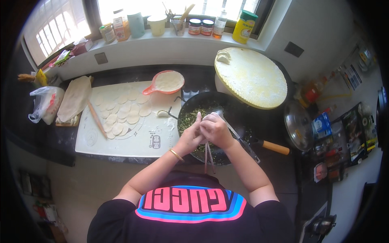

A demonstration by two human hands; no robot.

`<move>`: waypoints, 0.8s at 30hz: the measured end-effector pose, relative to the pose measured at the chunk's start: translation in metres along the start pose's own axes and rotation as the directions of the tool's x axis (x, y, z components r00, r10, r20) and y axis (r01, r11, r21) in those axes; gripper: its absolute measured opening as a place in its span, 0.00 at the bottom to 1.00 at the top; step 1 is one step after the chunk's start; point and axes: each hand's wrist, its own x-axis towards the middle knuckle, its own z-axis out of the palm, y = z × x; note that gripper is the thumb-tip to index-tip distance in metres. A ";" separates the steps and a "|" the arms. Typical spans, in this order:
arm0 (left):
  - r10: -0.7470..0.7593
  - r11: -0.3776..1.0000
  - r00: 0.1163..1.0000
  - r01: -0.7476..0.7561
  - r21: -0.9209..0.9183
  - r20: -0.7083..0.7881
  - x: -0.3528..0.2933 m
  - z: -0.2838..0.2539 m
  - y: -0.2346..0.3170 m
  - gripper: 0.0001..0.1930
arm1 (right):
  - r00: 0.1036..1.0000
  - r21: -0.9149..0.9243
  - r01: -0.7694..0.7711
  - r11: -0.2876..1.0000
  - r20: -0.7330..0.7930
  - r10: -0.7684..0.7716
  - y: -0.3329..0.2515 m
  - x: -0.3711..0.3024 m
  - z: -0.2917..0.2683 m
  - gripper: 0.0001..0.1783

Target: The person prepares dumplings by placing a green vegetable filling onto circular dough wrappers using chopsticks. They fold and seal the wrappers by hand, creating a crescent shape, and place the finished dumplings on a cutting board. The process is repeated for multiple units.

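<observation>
Dumpling: a small pale piece of dough (205, 120), pinched between the two hands over the near rim of the wok; most of it is hidden by fingers, so its fold cannot be made out.
Left hand: the left hand (190, 135), with a thin gold bangle at the wrist, closes its fingertips on the dough from the left.
Right hand: the right hand (216, 130) grips the same piece from the right, and a pair of chopsticks (208, 156) hangs down from under it toward the person.
Wok: a black round wok (237, 111) with an orange-tipped handle, holding chopped green filling (189, 117), just right of the mat.
Plastic bag: a white, crinkled bag (45, 103) at the far left of the table.
Dough sheet: a floppy pale sheet (75, 97) over a wooden board, beside the bag.
Rolling pin: a slim wooden stick (96, 118) lying slantwise on the mat's left edge.
Mat: a white pastry mat (133, 139) on the dark table (60, 141), dusted with flour.
Wrappers: many thin round discs (121, 109), overlapping in a loose cluster on the mat.
Scoop: an orange scoop (167, 82) full of flour, at the mat's far edge.
Tray: a big round yellow woven tray (251, 77), floury, with finished dumplings (223, 56) at its far rim.
Lid: a glass lid (298, 125) right of the wok.
Windowsill: a white sill (162, 38) lined with jars and bottles, bright daylight behind.
</observation>
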 end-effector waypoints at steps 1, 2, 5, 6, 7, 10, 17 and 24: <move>-0.002 1.000 1.000 0.002 -0.031 -0.015 0.001 -0.001 -0.007 0.40 | 1.000 0.018 0.004 1.000 -0.022 -0.003 0.000 -0.001 0.001 0.03; -0.004 0.998 1.000 0.002 -0.061 -0.029 0.002 -0.002 -0.008 0.40 | 0.991 0.100 -0.119 0.988 -0.053 0.124 -0.001 -0.003 0.000 0.03; -0.002 0.992 1.000 0.000 -0.124 -0.022 0.000 -0.002 -0.003 0.40 | 0.961 0.142 -0.275 0.951 0.022 0.275 0.008 -0.007 -0.005 0.03; -0.016 0.995 1.000 0.017 -0.096 0.013 0.000 -0.003 -0.005 0.40 | 0.961 0.168 -0.276 0.946 0.020 0.277 0.007 -0.007 -0.003 0.04; -0.030 0.997 0.998 0.034 -0.068 0.047 0.000 -0.004 -0.008 0.40 | 0.961 0.166 -0.275 0.947 0.025 0.274 0.006 -0.007 -0.002 0.04; -0.017 1.000 0.997 0.017 0.003 0.072 0.001 -0.003 -0.012 0.40 | 0.973 0.124 -0.232 0.965 0.022 0.231 0.002 -0.007 0.003 0.04; 0.032 0.991 0.998 -0.038 -0.130 -0.048 -0.001 0.002 -0.013 0.40 | 0.933 0.202 -0.358 0.912 0.025 0.360 0.008 -0.015 0.000 0.06; -0.001 0.999 0.999 0.003 -0.042 0.049 -0.003 0.003 -0.015 0.39 | 0.988 0.028 -0.090 0.996 -0.126 0.093 0.004 -0.020 0.012 0.05</move>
